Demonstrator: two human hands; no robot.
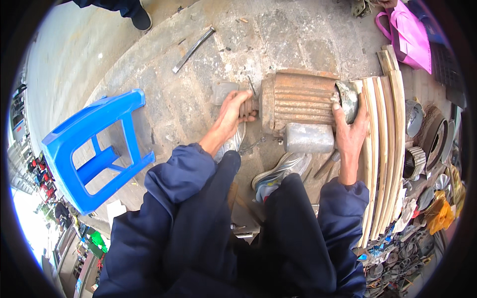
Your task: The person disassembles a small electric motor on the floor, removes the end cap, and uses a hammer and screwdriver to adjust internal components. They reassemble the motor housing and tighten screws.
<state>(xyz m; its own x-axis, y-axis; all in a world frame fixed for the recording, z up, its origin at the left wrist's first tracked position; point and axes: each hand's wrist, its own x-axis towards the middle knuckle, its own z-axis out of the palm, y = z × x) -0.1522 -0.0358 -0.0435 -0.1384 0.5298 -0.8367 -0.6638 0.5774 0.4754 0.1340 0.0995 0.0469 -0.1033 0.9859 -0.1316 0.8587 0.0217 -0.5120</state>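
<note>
A rusty electric motor [300, 99] with a ribbed housing lies on its side on the ground in front of me. My left hand [234, 109] is closed around the grooved pulley [246, 110] at the motor's left end. At the other end, my right hand [352, 119] grips a dull metal end cover [349, 102], thumb on the near side and fingers along its outer edge. The cover sits against the motor's end; whether it is attached, I cannot tell. A grey metal box [309, 138] is at the motor's near side.
A blue plastic stool [92, 149] lies tipped over on the left. Long wooden strips [380, 149] are stacked to the right, beside metal rings and scrap. Farther off are a flat metal bar [194, 49] and a pink bag [410, 37]. Another person's foot [141, 20] shows top left.
</note>
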